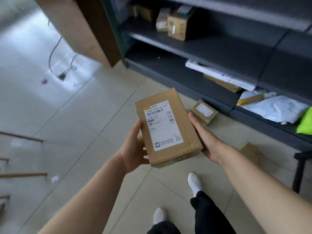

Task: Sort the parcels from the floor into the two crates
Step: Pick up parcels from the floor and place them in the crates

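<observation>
A dark shelf unit (219,53) stands at the right over the tiled floor (76,124). A brown box (167,127) with a white label (163,124) is held up above the floor — left hand (133,146) and right hand (205,139) clasp its two sides. A smaller box (204,111) lies on the floor by the shelf.

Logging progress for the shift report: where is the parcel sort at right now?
Done: cannot tell; no crate shows in this view. In hand: a labelled cardboard box, held label-up between the left hand and right hand. Left: at least a small brown parcel on the floor by the shelf base, and another blurred box by the right arm.
</observation>
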`<action>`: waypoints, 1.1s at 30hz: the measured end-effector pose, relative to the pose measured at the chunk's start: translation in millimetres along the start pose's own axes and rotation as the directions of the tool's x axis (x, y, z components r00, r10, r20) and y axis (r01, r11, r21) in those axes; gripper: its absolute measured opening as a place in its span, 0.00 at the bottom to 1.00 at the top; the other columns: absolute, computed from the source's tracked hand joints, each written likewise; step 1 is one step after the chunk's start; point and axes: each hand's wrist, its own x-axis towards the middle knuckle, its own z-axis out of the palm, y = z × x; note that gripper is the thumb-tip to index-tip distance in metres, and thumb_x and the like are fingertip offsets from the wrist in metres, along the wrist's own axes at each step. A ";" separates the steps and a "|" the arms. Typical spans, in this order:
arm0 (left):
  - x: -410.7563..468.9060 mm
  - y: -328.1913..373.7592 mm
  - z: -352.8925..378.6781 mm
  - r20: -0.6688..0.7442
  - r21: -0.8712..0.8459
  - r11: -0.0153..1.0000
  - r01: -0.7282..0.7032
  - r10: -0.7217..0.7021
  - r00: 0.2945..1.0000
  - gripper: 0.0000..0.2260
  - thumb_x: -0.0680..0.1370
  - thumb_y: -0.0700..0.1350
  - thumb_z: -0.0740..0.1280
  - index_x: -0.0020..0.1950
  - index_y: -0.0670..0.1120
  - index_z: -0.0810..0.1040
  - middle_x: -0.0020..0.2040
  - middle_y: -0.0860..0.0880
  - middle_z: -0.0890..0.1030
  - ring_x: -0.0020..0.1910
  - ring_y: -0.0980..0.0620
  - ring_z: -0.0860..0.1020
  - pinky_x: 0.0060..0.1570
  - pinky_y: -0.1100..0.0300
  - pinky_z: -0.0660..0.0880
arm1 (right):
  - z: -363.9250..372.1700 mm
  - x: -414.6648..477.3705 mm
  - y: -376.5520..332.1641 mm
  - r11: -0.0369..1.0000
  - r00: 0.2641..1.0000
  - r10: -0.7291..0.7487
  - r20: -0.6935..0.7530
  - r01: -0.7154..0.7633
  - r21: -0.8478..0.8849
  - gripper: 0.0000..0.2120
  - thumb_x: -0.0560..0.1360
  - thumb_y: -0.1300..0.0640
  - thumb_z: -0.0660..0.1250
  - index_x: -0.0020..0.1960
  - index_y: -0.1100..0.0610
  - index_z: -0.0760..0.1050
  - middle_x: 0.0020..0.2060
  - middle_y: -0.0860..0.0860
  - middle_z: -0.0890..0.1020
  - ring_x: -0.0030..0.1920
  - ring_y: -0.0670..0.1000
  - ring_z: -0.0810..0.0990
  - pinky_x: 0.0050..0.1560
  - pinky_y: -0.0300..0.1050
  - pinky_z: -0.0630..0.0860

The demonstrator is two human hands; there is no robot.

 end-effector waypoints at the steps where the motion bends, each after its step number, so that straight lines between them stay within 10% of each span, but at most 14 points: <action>1: -9.7 3.5 6.8 0.053 0.039 0.999 -0.017 0.015 0.998 0.35 0.72 0.75 0.53 0.62 0.53 0.83 0.65 0.43 0.80 0.66 0.39 0.77 0.67 0.36 0.69 | -0.2 -18.8 -3.8 1.000 0.998 -0.015 -0.065 0.016 0.015 0.37 0.62 0.21 0.56 0.63 0.40 0.77 0.54 0.46 0.85 0.58 0.50 0.82 0.64 0.49 0.73; 7: -67.8 31.0 58.8 0.284 0.228 0.965 -0.127 0.059 0.957 0.42 0.62 0.76 0.67 0.64 0.47 0.81 0.66 0.35 0.74 0.63 0.34 0.73 0.68 0.35 0.66 | 6.8 -129.9 -4.8 0.975 0.928 -0.098 -0.359 0.162 0.153 0.30 0.72 0.25 0.52 0.53 0.43 0.81 0.50 0.50 0.86 0.56 0.54 0.82 0.60 0.50 0.75; 17: -144.0 41.0 207.1 0.471 0.542 0.793 -0.279 -0.012 0.882 0.34 0.70 0.76 0.58 0.55 0.51 0.85 0.59 0.45 0.84 0.61 0.39 0.80 0.59 0.43 0.76 | -18.9 -315.7 47.7 0.844 0.772 -0.184 -0.608 0.441 0.304 0.33 0.71 0.25 0.54 0.58 0.47 0.82 0.54 0.51 0.85 0.57 0.53 0.82 0.52 0.47 0.76; 29: -274.2 -94.6 417.0 0.654 0.648 0.629 -0.430 -0.170 0.737 0.41 0.58 0.81 0.61 0.57 0.54 0.84 0.61 0.47 0.83 0.60 0.40 0.79 0.64 0.38 0.72 | -65.7 -543.3 183.7 0.724 0.427 -0.173 -0.888 0.666 0.180 0.30 0.66 0.22 0.58 0.60 0.36 0.78 0.56 0.42 0.84 0.57 0.49 0.81 0.55 0.49 0.76; 33: -324.5 -149.5 490.1 0.700 0.633 0.604 -0.485 -0.178 0.692 0.39 0.63 0.81 0.58 0.59 0.55 0.83 0.57 0.46 0.85 0.59 0.39 0.81 0.62 0.39 0.74 | -90.7 -631.5 233.0 0.732 0.387 -0.158 -0.908 0.664 0.156 0.30 0.70 0.24 0.54 0.56 0.41 0.80 0.41 0.43 0.85 0.43 0.46 0.81 0.46 0.45 0.73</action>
